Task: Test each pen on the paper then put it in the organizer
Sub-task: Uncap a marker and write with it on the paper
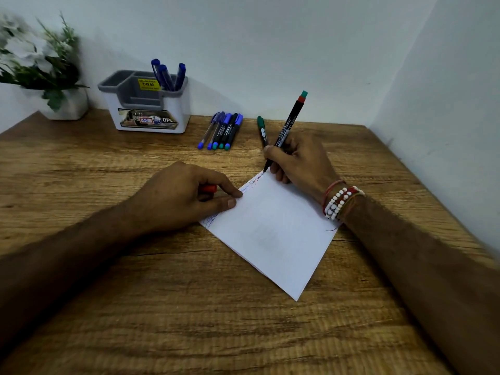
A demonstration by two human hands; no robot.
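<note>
Black marker (pixel 290 117), clamped in right hand (pixel 300 161), tip touching upper corner of paper (pixel 273 234), frame centre. Pin paper edge with left hand (pixel 178 196), curled round red cap (pixel 209 188) (don't drop). Stroke short, light; recap, then into organizer (pixel 146 104), upper left.

Dim, even light; plant (pixel 40 60) blurred at left; wide-angle bending at edges.

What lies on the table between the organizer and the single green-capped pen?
A cluster of pens and markers lies side by side there, as the head view shows.
</note>
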